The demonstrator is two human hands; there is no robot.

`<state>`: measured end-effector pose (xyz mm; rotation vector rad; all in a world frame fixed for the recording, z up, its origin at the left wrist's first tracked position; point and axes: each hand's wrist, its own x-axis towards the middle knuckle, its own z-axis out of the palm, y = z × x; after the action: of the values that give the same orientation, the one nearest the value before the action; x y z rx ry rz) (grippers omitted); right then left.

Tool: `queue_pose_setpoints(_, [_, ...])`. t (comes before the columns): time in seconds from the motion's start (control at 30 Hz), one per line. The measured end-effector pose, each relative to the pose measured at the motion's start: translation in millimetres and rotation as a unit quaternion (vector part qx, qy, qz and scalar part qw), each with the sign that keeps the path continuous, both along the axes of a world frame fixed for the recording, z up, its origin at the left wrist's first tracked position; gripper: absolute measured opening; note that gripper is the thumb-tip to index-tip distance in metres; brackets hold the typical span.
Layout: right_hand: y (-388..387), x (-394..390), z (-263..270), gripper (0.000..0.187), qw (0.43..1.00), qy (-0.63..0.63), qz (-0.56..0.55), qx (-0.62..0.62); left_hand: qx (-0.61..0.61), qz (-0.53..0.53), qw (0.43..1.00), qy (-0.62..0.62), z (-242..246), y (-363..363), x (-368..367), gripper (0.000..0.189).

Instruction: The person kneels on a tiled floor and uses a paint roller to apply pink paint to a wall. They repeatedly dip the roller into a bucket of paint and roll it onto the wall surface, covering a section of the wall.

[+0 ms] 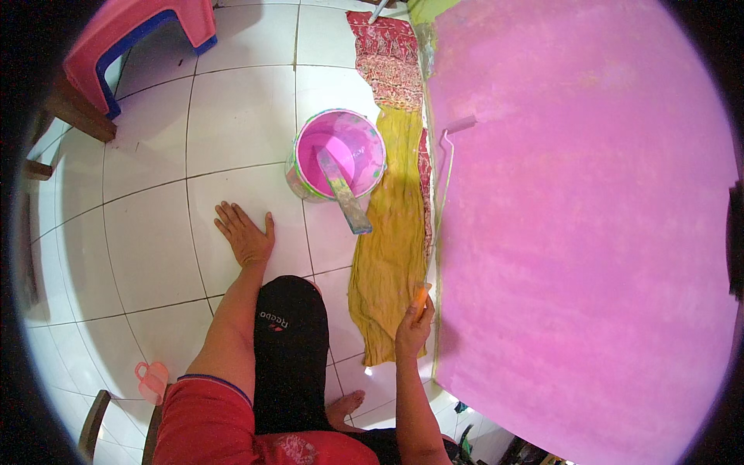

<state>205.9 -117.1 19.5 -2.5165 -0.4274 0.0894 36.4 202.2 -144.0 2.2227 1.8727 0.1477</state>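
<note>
My right hand (413, 332) grips the orange handle (421, 300) of a paint roller. Its thin metal rod runs up along the foot of the wall to the roller head (461, 124), which is against the pink-painted wall (569, 221). My left hand (247, 235) rests on the white floor tiles with its fingers spread, holding nothing. Ahead of it stands a paint bucket (290, 168) with pink paint inside. A flat, paint-stained stick (347, 200) leans out over the bucket's near rim.
A mustard cloth (392, 244) and a red patterned cloth (388, 55) lie along the wall's base. Pink and blue plastic stools (133, 32) stand at upper left, beside wooden legs (81, 110). A translucent pink cup (153, 383) is at lower left.
</note>
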Motion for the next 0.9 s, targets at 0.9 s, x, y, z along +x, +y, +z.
queue_pose_setpoints(0.9, [-7, 36, -32, 0.046, 0.996, 0.026, -0.043, 0.074, 0.032, -0.004, 0.999, -0.012, -13, -2, -2, 0.095])
